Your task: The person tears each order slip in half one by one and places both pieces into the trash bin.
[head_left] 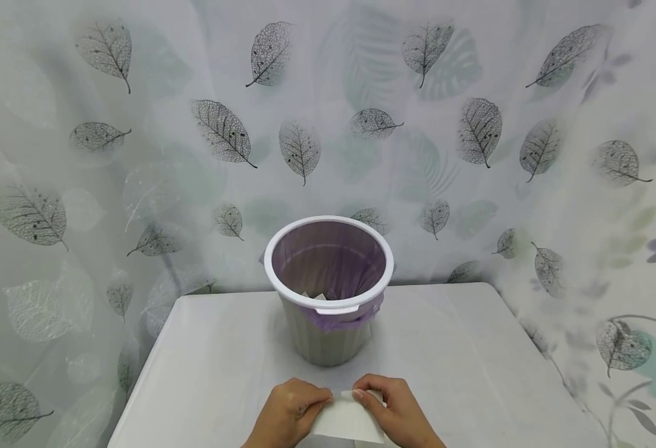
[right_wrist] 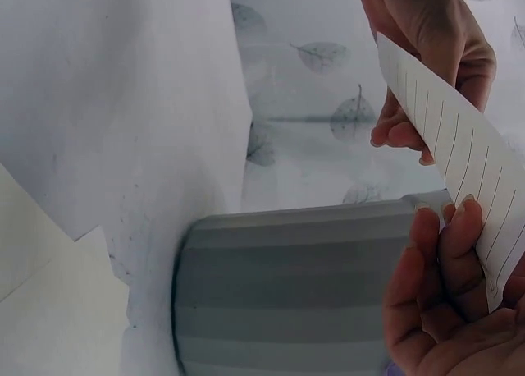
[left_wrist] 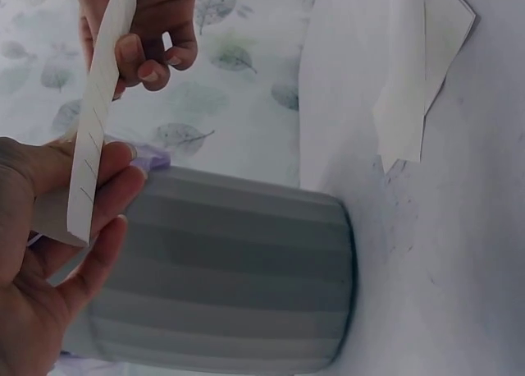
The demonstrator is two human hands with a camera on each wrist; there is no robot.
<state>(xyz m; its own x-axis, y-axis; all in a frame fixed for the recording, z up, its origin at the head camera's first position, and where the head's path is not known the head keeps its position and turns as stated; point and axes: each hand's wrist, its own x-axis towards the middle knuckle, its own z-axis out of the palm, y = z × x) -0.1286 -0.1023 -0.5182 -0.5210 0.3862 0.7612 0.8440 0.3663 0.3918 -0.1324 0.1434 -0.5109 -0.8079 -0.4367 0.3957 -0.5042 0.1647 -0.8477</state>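
Note:
A piece of ruled white paper point(head_left: 347, 421) is held between both hands near the front of the table. My left hand point(head_left: 293, 407) pinches its left upper edge between thumb and fingers. At the right upper edge, my right hand point(head_left: 394, 406) pinches it too, a short distance from the left. Printed lines show on the strip of paper point(left_wrist: 92, 138) in the left wrist view, and on the same paper point(right_wrist: 459, 150) in the right wrist view. Just beyond the hands stands a grey bin point(head_left: 328, 339) with a white rim and a purple liner point(head_left: 330, 255).
More paper point(left_wrist: 406, 72) lies on the white table point(head_left: 210, 367) below the hands, one piece with a jagged edge. Small pale scraps point(head_left: 320, 297) show inside the bin. A leaf-patterned curtain point(head_left: 328, 93) hangs behind and at both sides.

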